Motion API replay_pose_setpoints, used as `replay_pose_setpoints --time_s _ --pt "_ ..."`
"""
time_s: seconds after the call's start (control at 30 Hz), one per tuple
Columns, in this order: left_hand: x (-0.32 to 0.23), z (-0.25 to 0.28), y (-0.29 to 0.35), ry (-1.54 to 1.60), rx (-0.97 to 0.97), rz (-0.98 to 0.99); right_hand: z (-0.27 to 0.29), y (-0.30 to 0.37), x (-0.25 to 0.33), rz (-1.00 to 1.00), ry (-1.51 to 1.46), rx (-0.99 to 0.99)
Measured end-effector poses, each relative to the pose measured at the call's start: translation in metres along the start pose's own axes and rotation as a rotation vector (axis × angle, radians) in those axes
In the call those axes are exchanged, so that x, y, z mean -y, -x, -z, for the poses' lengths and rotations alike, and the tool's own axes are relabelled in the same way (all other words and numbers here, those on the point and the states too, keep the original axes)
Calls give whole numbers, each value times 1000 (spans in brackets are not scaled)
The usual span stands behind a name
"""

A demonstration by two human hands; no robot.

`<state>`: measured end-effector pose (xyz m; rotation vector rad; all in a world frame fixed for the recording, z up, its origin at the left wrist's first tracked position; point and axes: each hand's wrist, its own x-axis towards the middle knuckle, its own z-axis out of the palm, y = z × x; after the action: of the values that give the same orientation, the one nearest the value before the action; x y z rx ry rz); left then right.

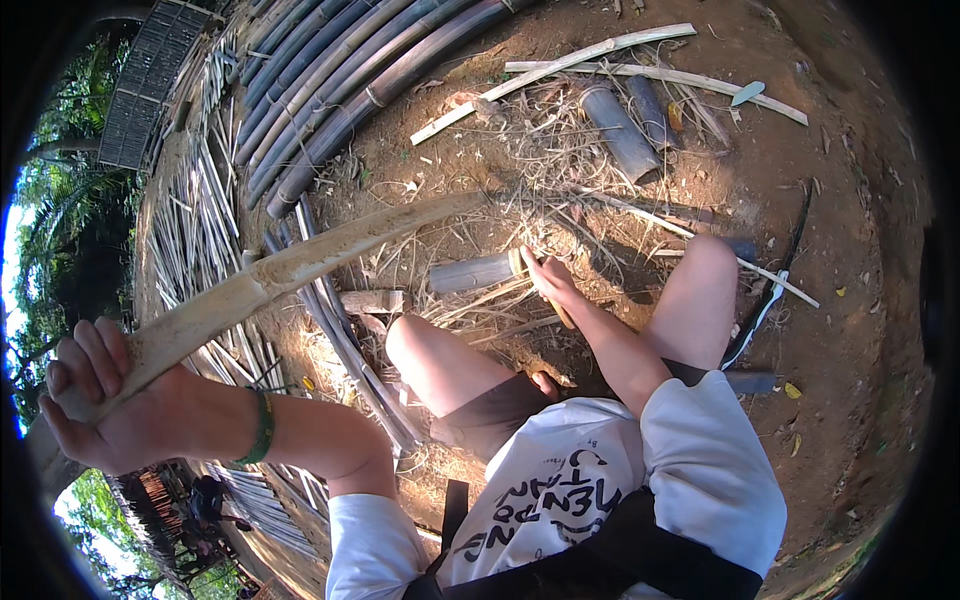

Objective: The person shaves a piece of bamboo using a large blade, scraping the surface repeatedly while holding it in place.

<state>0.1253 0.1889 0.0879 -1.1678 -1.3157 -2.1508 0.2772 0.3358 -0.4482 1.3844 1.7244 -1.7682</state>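
My left hand [100,400], raised at the far left, is closed around one end of a long split bamboo strip [255,285]. The strip slopes away to the right, its pale inner face showing, and its far end lies just beyond my right hand. Between my bent knees, my right hand [552,282] grips a tool's wooden handle [565,316]; I cannot make out its blade. Beside that hand lies a short grey bamboo section [472,272] with a pale cut end. Shavings [590,245] are scattered around it.
Long dark bamboo poles [340,100] lie at the upper left, with many thin strips [195,260] beside them. Pale bamboo slats [560,72] and short bamboo sections [618,132] lie at the far side. A curved black and white object [765,305] rests right of my knee.
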Motion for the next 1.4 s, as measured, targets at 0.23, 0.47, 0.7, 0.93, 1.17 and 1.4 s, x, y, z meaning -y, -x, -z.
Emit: replay_pose_setpoints --time_s 0.23,0.47,0.7,0.93,1.17,1.4 --pt "23 -56 -2 -272 -453 -190 -23 141 88 608 -224 47" --pt "34 -72 -7 -549 -489 -179 -19 241 140 860 -364 104" --pt "23 -75 -2 -354 -364 -85 5 202 114 692 -281 52" --pt "16 -34 -3 165 175 -1 14 231 118 818 -237 51" --pt "16 -46 1 -106 4 -27 9 231 113 766 -190 -19" --pt "18 -35 -8 -117 85 -2 13 207 98 701 -210 -16"
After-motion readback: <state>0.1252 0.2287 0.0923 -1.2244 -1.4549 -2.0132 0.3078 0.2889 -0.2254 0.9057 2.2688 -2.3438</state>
